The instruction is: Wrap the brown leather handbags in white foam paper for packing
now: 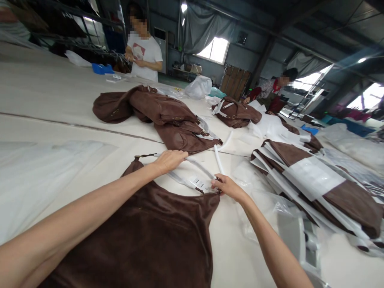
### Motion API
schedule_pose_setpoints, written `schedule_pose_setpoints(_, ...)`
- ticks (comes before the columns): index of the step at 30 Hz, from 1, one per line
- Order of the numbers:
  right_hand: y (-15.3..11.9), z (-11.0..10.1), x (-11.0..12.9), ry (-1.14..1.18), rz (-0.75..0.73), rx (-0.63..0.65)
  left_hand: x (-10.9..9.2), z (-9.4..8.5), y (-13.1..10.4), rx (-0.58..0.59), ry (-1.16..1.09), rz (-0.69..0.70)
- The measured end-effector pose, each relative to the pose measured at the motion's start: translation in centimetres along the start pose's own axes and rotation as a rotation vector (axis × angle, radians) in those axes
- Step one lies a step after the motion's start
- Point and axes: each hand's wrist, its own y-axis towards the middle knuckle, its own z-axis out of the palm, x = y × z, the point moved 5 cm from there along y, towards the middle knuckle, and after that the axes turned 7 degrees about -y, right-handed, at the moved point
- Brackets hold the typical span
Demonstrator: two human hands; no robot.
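A dark brown handbag (pixel 144 236) lies flat in front of me on the pale table. Its strap (pixel 199 167) is wrapped in whitish film and arches above the bag's top edge. My left hand (pixel 171 161) is closed over the strap near its left end. At the bag's right upper corner, my right hand (pixel 229 187) pinches the strap's end by the dark fitting. A white tag with a printed barcode (pixel 198 183) rests beside the right fingers. Just beyond my right hand lies a thin white strip (pixel 219 159).
More brown bags (pixel 156 112) lie across the table (pixel 66 104) ahead. At right is a stack of brown bags with white sheets (pixel 318 180), near clear plastic (pixel 270 204) and a grey-white device (pixel 300 240). Two people (pixel 147 56) stand at the far side.
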Motion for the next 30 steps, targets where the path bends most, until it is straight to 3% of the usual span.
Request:
schedule_pose_setpoints(4, -3.1, -0.2, -3.1, 0.331, 0.106, 0.001, -1.5, 1.3, 0.1, 0.007, -0.085, -0.011)
schedule_pose_setpoints(10, -4.5, 0.8, -4.9, 0.659, 0.138, -0.075, -8.5, 5.1, -2.0, 0.187, -0.302, 0.034)
schedule_pose_setpoints(14, -4.8, 1.1, -4.9, 0.766, 0.114, -0.104, -11.5, 7.5, -3.3, 0.248, -0.405, -0.054)
schedule_pose_setpoints(19, -5.0, 1.2, -5.1, 0.844, 0.058, -0.125, -12.5, 9.6, -3.0, 0.202, -0.527, -0.212)
schedule_pose_setpoints(23, -4.9, 1.4, -5.2, 0.881, 0.019, -0.133, -12.5, 10.0, -3.1, 0.144, -0.596, -0.296)
schedule_pose_setpoints(30, -4.9, 2.2, -4.5, 0.971, -0.037, -0.251, -12.0, 10.4, -4.1, 0.073, -0.719, -0.314)
